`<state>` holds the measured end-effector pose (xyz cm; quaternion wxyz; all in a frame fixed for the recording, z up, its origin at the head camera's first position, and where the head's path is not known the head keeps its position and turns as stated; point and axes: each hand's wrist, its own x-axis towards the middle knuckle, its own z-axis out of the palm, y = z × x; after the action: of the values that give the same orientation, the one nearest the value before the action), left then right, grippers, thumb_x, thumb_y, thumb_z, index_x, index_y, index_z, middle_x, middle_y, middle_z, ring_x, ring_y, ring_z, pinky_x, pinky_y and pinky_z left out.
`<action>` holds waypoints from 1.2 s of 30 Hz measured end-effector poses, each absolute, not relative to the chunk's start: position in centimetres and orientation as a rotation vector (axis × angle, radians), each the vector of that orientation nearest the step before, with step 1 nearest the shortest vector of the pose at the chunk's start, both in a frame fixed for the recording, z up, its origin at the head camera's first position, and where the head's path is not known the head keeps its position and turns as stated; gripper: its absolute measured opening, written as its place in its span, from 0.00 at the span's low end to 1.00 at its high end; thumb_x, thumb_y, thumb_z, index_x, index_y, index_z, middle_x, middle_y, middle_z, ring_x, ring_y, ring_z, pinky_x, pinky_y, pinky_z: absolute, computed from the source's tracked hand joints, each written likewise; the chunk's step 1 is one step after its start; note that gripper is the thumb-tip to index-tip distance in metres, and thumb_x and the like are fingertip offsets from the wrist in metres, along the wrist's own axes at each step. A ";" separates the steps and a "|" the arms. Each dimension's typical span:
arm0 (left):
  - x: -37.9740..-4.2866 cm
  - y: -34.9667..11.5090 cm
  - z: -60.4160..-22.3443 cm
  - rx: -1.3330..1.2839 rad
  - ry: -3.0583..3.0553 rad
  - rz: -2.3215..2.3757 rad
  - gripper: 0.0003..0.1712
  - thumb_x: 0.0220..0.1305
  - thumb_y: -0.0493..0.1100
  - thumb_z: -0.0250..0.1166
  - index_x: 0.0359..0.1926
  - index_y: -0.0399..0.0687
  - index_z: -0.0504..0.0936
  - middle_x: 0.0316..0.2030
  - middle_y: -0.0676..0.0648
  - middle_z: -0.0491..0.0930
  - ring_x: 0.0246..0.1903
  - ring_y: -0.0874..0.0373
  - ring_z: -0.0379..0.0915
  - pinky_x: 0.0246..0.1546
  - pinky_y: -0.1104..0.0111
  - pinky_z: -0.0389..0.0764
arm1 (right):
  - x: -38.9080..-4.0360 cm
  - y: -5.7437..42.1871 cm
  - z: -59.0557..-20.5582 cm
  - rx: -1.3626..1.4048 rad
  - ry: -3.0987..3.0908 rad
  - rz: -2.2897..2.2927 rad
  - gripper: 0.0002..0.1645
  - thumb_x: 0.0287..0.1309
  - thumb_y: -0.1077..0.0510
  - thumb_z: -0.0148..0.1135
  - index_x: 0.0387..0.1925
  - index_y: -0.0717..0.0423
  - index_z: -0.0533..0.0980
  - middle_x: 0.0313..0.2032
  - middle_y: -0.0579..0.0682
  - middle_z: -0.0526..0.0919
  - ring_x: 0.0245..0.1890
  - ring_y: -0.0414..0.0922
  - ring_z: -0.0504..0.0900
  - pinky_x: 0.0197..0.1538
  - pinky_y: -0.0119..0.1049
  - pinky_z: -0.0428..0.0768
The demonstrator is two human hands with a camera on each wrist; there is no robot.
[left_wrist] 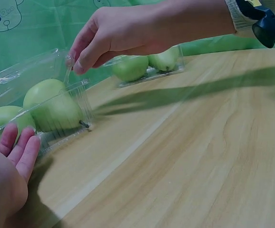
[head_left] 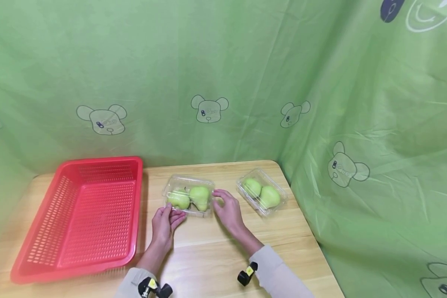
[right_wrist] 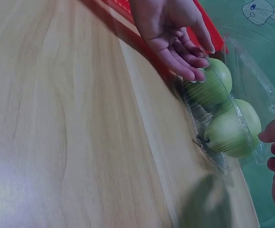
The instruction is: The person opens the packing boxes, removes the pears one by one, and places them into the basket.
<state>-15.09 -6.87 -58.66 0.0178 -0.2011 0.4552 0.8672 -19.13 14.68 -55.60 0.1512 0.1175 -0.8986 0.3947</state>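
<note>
A clear plastic clamshell box [head_left: 189, 179] with its lid raised holds two green pears [head_left: 200, 197] in the middle of the table. My left hand [head_left: 164, 227] holds its front left corner, thumb at the rim and fingers along the front wall. On the other side, my right hand [head_left: 229, 211] pinches the lid's right edge between thumb and forefinger. In the left wrist view, that right hand [left_wrist: 121, 35] stands above the box's wall, and the left fingers [left_wrist: 27, 152] lie against the front. The right wrist view shows the left hand [right_wrist: 171, 33] beside one pear [right_wrist: 209, 85].
Another clear box [head_left: 261, 192] with two green pears lies to the right, near the table edge. A large red plastic basket [head_left: 100, 223] stands on the left. Green curtains [head_left: 164, 82] with bear-head prints hang behind and to the right of the wooden table [head_left: 208, 265].
</note>
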 end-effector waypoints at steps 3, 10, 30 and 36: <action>-14.9 -6.8 -58.7 -0.639 1.423 2.682 0.15 0.81 0.49 0.54 0.47 0.39 0.68 0.33 0.48 0.85 0.39 0.53 0.88 0.57 0.56 0.89 | -19.2 14.8 -55.7 0.364 -2.562 1.077 0.15 0.58 0.65 0.72 0.48 0.61 0.85 0.54 0.57 0.89 0.57 0.54 0.87 0.66 0.43 0.84; -14.7 -6.9 -58.6 -0.669 1.452 2.666 0.12 0.79 0.44 0.57 0.47 0.37 0.72 0.33 0.47 0.85 0.40 0.51 0.88 0.57 0.56 0.88 | -19.5 15.2 -55.5 0.389 -2.516 1.108 0.14 0.59 0.65 0.73 0.47 0.60 0.85 0.52 0.57 0.89 0.56 0.54 0.88 0.64 0.42 0.85; -14.2 -7.4 -59.1 -0.658 1.430 2.750 0.11 0.78 0.38 0.57 0.54 0.39 0.67 0.36 0.45 0.86 0.39 0.51 0.90 0.53 0.57 0.90 | -21.0 15.6 -54.4 0.375 -2.532 1.096 0.13 0.64 0.61 0.69 0.49 0.60 0.84 0.49 0.58 0.90 0.53 0.54 0.89 0.61 0.45 0.87; -13.8 -7.5 -59.4 -0.644 1.411 2.767 0.13 0.81 0.43 0.52 0.55 0.37 0.68 0.37 0.43 0.86 0.42 0.48 0.90 0.56 0.53 0.89 | -21.3 15.4 -54.4 0.386 -2.517 1.077 0.12 0.64 0.62 0.69 0.48 0.60 0.84 0.49 0.58 0.90 0.53 0.55 0.89 0.60 0.45 0.88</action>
<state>-13.84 -7.54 -59.42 -0.0150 -0.2031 0.4447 0.8722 -21.27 15.39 -54.44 0.1873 0.1371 -0.8942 0.3828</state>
